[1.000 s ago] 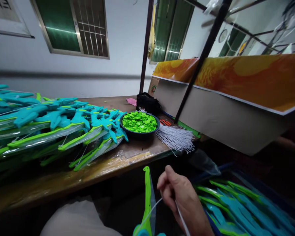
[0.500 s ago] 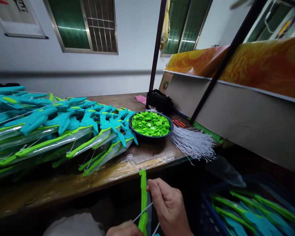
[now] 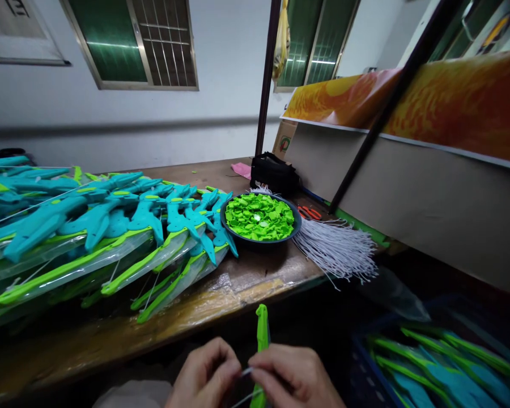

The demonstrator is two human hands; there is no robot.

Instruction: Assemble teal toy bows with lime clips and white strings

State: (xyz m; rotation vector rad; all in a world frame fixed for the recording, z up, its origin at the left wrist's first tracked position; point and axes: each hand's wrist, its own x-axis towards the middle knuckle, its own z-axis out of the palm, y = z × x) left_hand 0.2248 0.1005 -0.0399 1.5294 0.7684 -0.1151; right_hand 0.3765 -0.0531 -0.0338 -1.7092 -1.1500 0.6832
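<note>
A green plastic bow limb (image 3: pixel 262 328) stands upright in front of me, below the table edge; its lower part is partly covered by my hands. My left hand (image 3: pixel 210 371) is closed, pinching a thin white cord (image 3: pixel 247 372) on the left of the limb. Close beside it, my right hand (image 3: pixel 295 374) is closed too, thumb and forefinger on the same cord in front of the limb. Another stretch of cord runs lower down between the hands. Whether the right hand's other fingers also hold the limb is hidden.
Many turquoise-and-green toy bows (image 3: pixel 144 215) are piled on the table's left. A dark bowl (image 3: pixel 261 242) of small green pieces stands beside a bundle of white cords (image 3: pixel 342 246) and orange-handled scissors (image 3: pixel 309 213). At lower right, a blue crate (image 3: pixel 368 362) holds more bows.
My left hand has risen from the bottom edge to meet my right. The right has shifted down and now pinches the cord. The view has moved slightly.
</note>
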